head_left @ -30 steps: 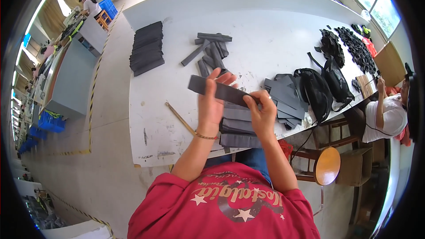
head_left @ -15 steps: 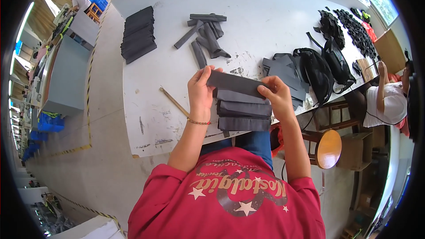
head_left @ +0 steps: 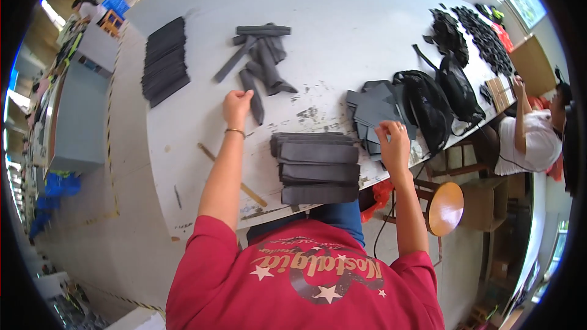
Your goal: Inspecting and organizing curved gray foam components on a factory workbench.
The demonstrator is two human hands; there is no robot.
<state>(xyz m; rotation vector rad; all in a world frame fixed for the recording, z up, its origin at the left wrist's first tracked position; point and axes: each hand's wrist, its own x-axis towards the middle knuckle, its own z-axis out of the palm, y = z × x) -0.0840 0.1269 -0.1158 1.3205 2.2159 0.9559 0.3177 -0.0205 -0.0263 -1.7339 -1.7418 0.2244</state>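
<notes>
My left hand [head_left: 237,109] is closed, its fingertips pinching the edge of a dark grey fabric strip [head_left: 252,99] that lies on the table. Just beyond that strip is a loose heap of similar strips [head_left: 264,64]. My right hand [head_left: 394,145] hovers over the near edge of a pile of flat dark grey pieces [head_left: 374,109]. Its fingers are loosely bent and a little apart, and I see nothing in them. Between my forearms, close to the table's front edge, several folded dark strips lie in overlapping rows [head_left: 319,174].
A neat dark stack [head_left: 165,61] lies far left. A wooden stick [head_left: 232,174] rests near my left forearm. Black bags [head_left: 422,107] and heaps of small black pieces [head_left: 449,36] occupy the right side. A stool [head_left: 445,209] and a seated person [head_left: 526,137] are at the right.
The strip I held between both hands now lies on the near rows. My left hand has moved left and away to a strip by the heap; my right hand has drawn off to the right.
</notes>
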